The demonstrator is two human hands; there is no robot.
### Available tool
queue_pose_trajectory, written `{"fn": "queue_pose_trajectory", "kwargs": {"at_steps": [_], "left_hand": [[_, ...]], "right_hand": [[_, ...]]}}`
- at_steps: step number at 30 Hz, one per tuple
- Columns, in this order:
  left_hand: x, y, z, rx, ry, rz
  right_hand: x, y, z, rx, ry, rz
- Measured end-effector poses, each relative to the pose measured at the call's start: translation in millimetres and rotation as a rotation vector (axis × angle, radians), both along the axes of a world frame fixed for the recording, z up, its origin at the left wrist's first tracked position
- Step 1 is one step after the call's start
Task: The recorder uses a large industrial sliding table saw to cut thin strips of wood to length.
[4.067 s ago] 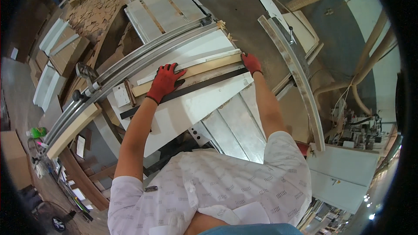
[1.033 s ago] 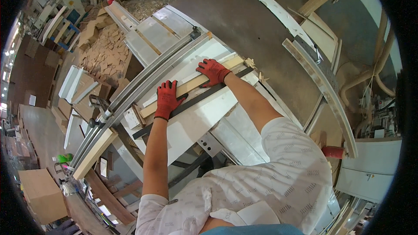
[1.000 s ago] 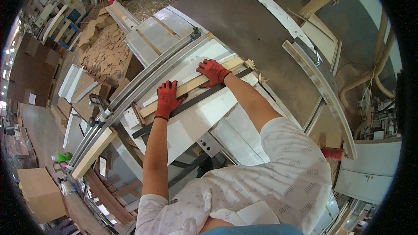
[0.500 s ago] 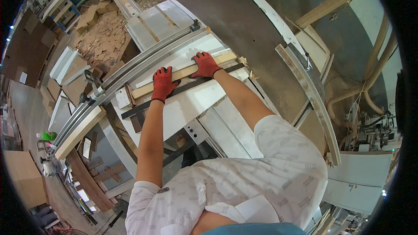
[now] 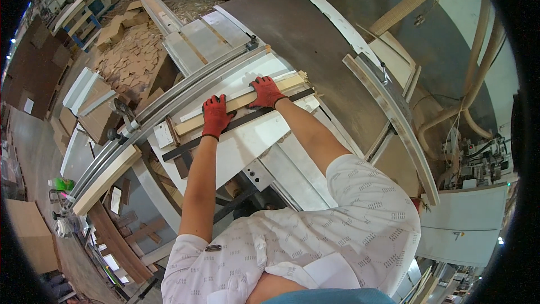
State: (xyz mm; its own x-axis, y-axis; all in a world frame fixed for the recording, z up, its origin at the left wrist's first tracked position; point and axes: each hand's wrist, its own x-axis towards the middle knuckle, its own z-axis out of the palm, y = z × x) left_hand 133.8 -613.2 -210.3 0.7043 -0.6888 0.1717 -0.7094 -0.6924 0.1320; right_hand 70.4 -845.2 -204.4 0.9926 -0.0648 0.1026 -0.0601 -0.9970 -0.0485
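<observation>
My left hand (image 5: pixel 216 116), in a red work glove, is closed over the near part of a pale wooden strip (image 5: pixel 241 102). Farther right, my right hand (image 5: pixel 265 92), gloved the same way, grips the strip toward its far end. The strip lies slantwise on a white panel (image 5: pixel 239 155), and both thumbs rest along its near side. Just nearer to me, a dark bar (image 5: pixel 246 117) runs almost parallel to it. A small white block (image 5: pixel 163 134) sits at the strip's left end. The gloves hide parts of the strip.
Beyond the hands, a long metal fence rail (image 5: pixel 194 87) crosses the machine. A dark wide table (image 5: pixel 315 28) spreads at the far right, with a long bar (image 5: pixel 396 121) along its side. Cardboard scraps (image 5: pixel 132 50) are heaped at left. A light timber (image 5: pixel 107 179) lies by the rail.
The whole view has shifted slightly, so the machine and strip appear a little lower. Both hands stay on the strip; the right hand's fingers look closer together.
</observation>
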Motion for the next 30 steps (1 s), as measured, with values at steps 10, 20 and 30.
{"fn": "queue_pose_trajectory", "kwargs": {"at_steps": [10,20,30], "left_hand": [[1,1,7,-0.034,0.06,-0.014],[0,12,1,-0.068,0.085,-0.037],[-137,124,19,-0.984,0.724,0.252]], "right_hand": [[-1,3,12,0.026,0.047,-0.017],[-9,-1,17,0.088,0.018,0.048],[-52,-127,-15,0.072,-0.113,-0.7]]}}
